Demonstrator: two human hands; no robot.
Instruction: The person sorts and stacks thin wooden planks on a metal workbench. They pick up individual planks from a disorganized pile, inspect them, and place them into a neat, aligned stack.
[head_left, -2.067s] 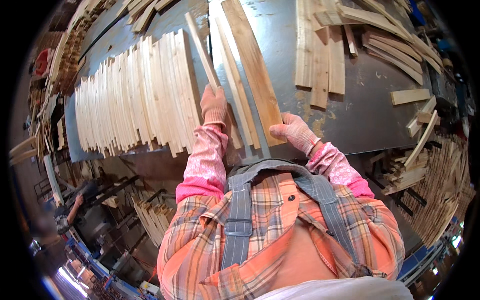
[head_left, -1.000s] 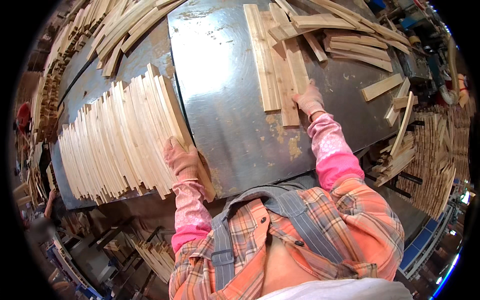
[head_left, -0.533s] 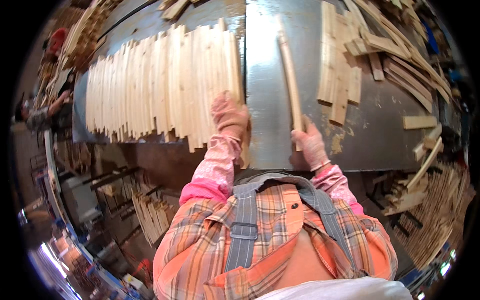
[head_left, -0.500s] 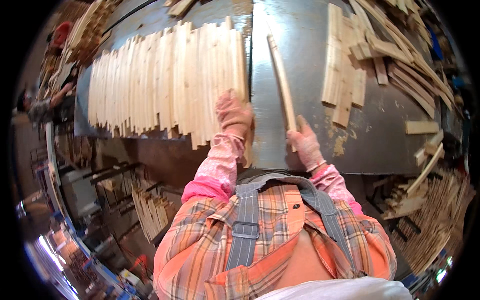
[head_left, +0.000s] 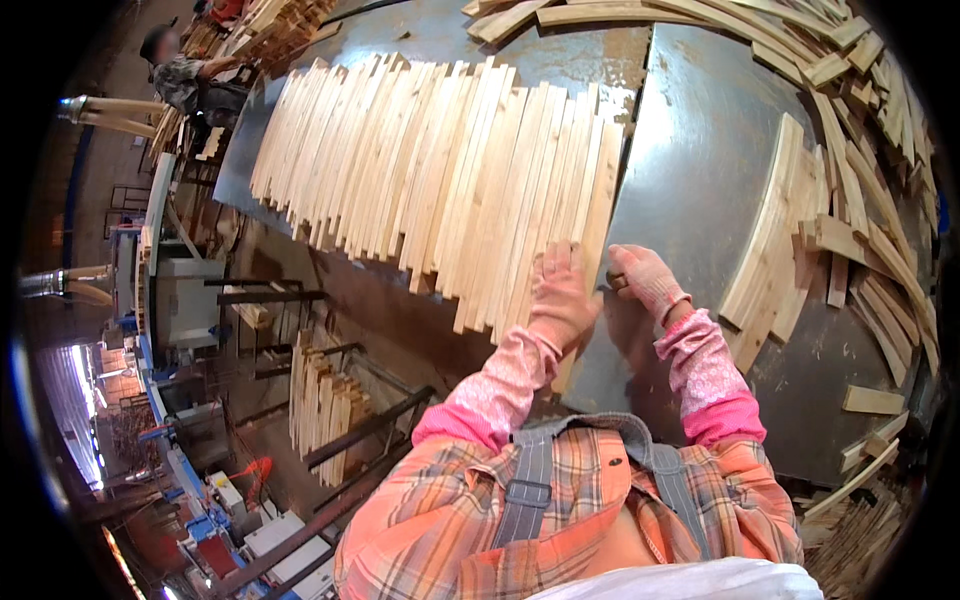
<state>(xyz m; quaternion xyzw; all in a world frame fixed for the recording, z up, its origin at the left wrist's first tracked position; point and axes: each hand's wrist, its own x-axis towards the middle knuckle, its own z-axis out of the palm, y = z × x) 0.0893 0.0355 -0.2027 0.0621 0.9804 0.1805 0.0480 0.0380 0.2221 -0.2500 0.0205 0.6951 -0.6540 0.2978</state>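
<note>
The person's left hand (head_left: 565, 305) lies flat on the near end of the row of strips (head_left: 430, 170), its fingers (head_left: 562, 262) straight and close together, resting on the wood rather than closed round it. Its thumb sits by the edge of the last strip (head_left: 597, 205). Just to the right, over the counter (head_left: 680, 160), the right hand (head_left: 655, 285) is loosely curled, its fingers bent in toward the thumb; from here I can't tell whether they have hold of anything. The strips run away to the left of both hands' fingers, side by side, their near ends uneven. Well to the right of the right fingers lie overlapping boards (head_left: 765, 250), with a short block (head_left: 872, 401) further right and nearer the person. Far beyond the left fingers, more wood (head_left: 600, 14) is heaped on the counter. Down to the left of the fingers, a bundle (head_left: 325, 400) shows beside a dark rail (head_left: 368, 430), and past the row's left end I see a co-worker (head_left: 180, 85) in a dark cap
</note>
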